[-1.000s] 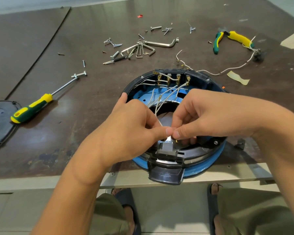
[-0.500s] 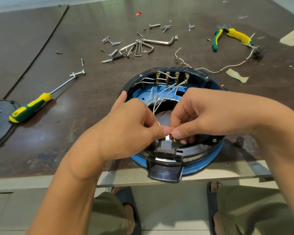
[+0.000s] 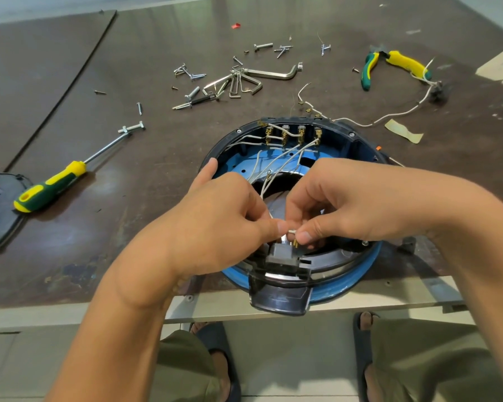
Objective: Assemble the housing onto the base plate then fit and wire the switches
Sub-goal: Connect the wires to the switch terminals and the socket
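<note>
Over the switch (image 3: pixel 282 253), left hand (image 3: pixel 215 221) and right hand (image 3: pixel 346 204): tight grip, apparently on one wire (image 3: pixel 291 232).

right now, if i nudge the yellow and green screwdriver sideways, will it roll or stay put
The screwdriver would probably roll a little, since its shaft is thin and round and the table looks flat and smooth. The thick, contoured handle would likely stop it soon. Lifted, it should feel handle-heavy, and the rubbery-looking grip is unlikely to slip.
</note>
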### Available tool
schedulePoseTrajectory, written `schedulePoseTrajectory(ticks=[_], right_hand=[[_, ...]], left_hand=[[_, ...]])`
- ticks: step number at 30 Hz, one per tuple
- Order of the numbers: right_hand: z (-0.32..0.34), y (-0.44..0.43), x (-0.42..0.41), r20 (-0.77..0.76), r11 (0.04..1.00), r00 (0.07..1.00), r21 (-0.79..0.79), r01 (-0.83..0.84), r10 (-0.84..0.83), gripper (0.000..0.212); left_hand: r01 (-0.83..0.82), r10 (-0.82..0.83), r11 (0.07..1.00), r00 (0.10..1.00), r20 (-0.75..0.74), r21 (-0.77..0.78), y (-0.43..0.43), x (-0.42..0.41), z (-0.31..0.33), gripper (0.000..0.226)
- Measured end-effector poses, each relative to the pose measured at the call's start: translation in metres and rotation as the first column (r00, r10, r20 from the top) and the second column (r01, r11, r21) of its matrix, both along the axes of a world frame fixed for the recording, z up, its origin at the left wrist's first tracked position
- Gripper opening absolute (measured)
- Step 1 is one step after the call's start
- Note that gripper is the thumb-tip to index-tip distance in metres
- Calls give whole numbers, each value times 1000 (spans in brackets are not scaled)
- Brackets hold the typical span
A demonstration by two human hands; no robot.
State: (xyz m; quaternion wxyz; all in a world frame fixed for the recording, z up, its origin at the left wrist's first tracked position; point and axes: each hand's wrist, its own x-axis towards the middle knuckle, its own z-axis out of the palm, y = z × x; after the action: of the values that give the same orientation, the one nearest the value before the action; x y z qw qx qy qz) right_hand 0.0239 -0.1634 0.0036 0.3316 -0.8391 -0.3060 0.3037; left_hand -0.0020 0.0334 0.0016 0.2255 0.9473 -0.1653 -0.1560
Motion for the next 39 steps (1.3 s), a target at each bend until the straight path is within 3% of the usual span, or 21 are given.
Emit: schedulePoseTrajectory(ticks=[5,13,27,39], right_hand=[[-1,1,-2,184,998,982,-59,-33,44,13],[-4,0,-3,276,998,960,-41,-46,55,12],[-3,1,-1,230,999,973,1,-37,36,10],[-1,4,-4,160,1000,987,15,13,-15,14]], left_hand=[[0,0,1000,1000,-11,12,1,1,1,45],[12,-12,1000,1000,-21,11,3,1,3,44],[104,-109,992,991,-75,-74,8,2,8,30],[121,-124,992,989,-75,-48,10,2,14,21]])
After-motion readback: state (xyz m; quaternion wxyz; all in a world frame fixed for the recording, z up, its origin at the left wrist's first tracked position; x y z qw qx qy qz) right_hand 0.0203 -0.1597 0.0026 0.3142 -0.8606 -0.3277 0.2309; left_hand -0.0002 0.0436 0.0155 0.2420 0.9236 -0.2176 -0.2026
